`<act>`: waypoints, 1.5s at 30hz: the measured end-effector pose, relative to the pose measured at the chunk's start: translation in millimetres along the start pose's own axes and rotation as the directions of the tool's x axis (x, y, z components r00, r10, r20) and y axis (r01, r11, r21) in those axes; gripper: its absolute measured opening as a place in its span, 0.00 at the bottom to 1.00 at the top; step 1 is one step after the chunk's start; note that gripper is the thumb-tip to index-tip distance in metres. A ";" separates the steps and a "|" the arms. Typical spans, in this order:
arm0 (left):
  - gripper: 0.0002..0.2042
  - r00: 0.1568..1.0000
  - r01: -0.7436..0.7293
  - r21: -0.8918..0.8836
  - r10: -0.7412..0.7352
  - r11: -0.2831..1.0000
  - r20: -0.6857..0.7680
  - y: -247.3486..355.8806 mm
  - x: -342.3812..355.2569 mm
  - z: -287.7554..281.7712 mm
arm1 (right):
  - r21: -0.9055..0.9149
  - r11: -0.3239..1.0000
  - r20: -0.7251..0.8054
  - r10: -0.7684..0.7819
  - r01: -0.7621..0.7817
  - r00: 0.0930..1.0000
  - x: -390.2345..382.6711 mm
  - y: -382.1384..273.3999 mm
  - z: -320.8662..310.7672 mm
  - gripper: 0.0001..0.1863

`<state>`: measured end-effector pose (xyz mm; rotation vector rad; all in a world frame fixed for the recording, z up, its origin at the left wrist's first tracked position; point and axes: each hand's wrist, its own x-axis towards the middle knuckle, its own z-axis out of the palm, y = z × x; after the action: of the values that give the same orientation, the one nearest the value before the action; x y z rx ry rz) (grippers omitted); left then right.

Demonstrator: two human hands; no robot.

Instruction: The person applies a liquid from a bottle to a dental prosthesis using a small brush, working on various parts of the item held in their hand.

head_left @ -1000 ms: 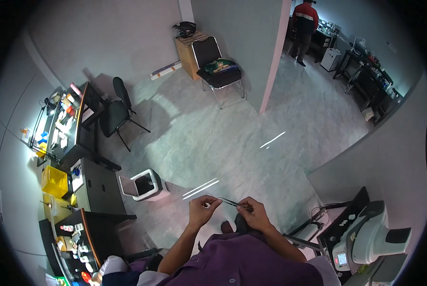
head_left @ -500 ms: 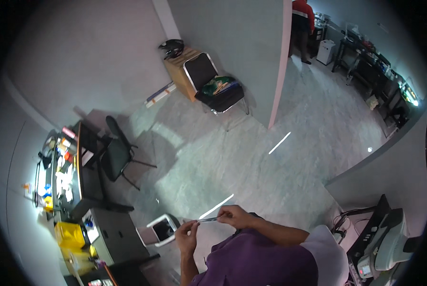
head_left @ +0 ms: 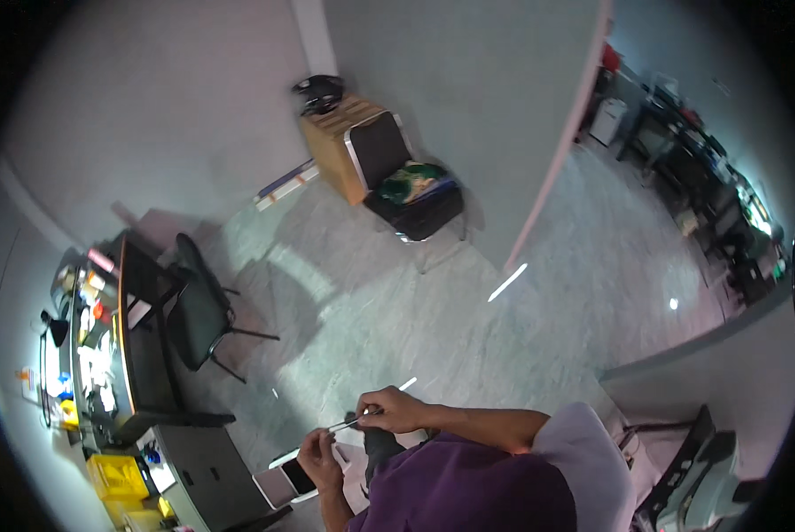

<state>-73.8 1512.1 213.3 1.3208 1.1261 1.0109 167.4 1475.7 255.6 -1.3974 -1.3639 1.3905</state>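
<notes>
My right hand (head_left: 392,410) pinches one end of a thin, silvery, rod-like tool (head_left: 344,426). At its other end the fingertips of my left hand (head_left: 321,460) are pressed together on it. Both hands are closed, held in front of my purple top, with the tool slanting between them. The tool is too small and blurred for me to tell its exact kind. Below and behind my left hand, a white-rimmed container (head_left: 273,488) with a dark opening stands on the floor, partly hidden by the hand.
On the left stand a cluttered, lit desk (head_left: 124,355), a black chair (head_left: 198,310), a grey cabinet (head_left: 207,479) and a yellow bin (head_left: 118,477). A chair with cloth (head_left: 415,182) and a cardboard box (head_left: 331,146) are by the far wall. Grey equipment (head_left: 708,483) stands at right.
My view has shifted, and both hands sit lower and further left in it, still holding the tool. The person in red at the far right is now mostly hidden behind the partition.
</notes>
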 end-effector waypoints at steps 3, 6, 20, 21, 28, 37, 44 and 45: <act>0.08 0.997 0.067 0.073 -0.069 0.995 0.034 11.1 53.8 -10.4 | 0.031 0.999 -0.050 -0.025 0.027 0.998 38.9 -10.8 -4.5 0.15; 0.10 0.981 0.123 -0.029 -0.118 0.992 0.153 8.0 120.1 -23.8 | 0.027 1.000 -0.137 -0.001 0.005 0.991 89.3 4.1 -7.6 0.14; 0.18 0.980 -0.008 0.121 -0.016 0.993 0.200 28.4 367.6 -159.2 | 0.113 0.994 -0.410 0.045 0.002 0.911 356.2 -58.8 -5.0 0.10; 0.16 0.985 0.003 0.158 -0.030 0.987 0.171 25.4 379.3 -166.3 | 0.139 0.990 -0.391 0.042 0.014 0.919 372.9 -55.7 -4.8 0.10; 0.15 0.974 0.158 0.289 -0.198 0.944 0.114 -52.2 463.5 -195.8 | -0.220 0.974 -0.079 0.036 -0.053 0.996 523.7 -39.6 -2.8 0.10; 0.13 0.580 0.698 0.622 -0.790 0.355 -0.200 -279.9 328.3 -297.3 | -0.474 0.830 0.262 -0.186 0.295 0.947 717.2 -101.3 -23.8 0.13; 0.16 0.000 0.902 -0.335 -0.776 0.272 -0.630 -252.4 307.1 -286.2 | -0.563 0.705 0.410 -0.215 0.432 0.886 841.7 -112.3 -19.1 0.13; 0.17 -0.090 0.891 -0.429 -0.867 0.149 -0.489 -259.2 321.3 -281.7 | -0.577 0.696 0.423 -0.193 0.427 0.885 852.8 -118.7 -14.5 0.12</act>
<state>-305.8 1875.8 -39.1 -0.1779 2.1458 0.2965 35.6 2324.9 200.9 -1.2628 -2.3735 0.9589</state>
